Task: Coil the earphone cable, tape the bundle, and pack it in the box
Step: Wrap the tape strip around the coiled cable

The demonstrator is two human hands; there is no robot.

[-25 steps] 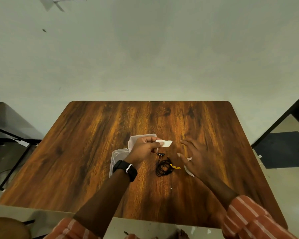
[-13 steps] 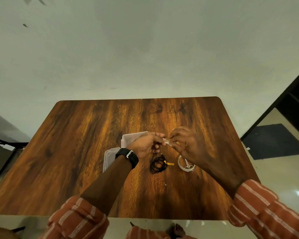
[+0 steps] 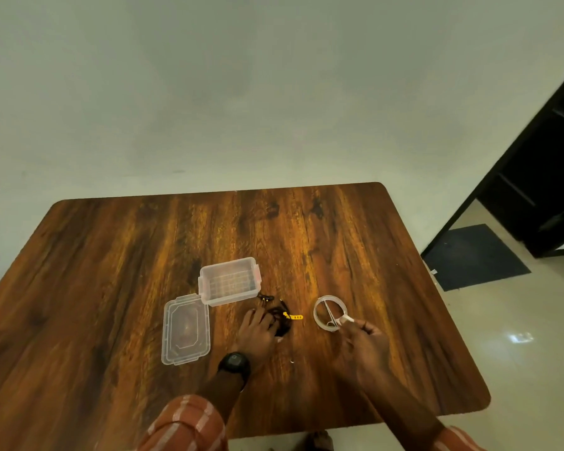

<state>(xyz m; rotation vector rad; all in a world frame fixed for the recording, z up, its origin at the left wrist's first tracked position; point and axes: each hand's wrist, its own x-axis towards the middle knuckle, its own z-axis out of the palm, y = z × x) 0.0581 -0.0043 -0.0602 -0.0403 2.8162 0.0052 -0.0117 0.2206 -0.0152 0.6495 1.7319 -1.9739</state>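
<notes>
The black earphone cable (image 3: 280, 317) lies coiled on the wooden table (image 3: 111, 288), with a yellow tag (image 3: 296, 317) sticking out to its right. My left hand (image 3: 258, 330) rests on the coil, fingertips pressing its left side. My right hand (image 3: 367, 345) pinches a short whitish piece of tape (image 3: 347, 319) just right of the clear tape roll (image 3: 319, 320). The clear plastic box (image 3: 230, 283) stands open just behind and left of the coil. Its lid (image 3: 185, 330) lies flat to the left of my left hand.
Small metal scissors (image 3: 330, 314) lie across the tape roll's hole. A wall stands behind the table. A dark doorway and floor mat (image 3: 476, 255) are off the table's right side.
My left hand let go of the tape piece and dropped onto the earphone coil. My right hand kept the tape and moved down beside the roll. The box is now uncovered.
</notes>
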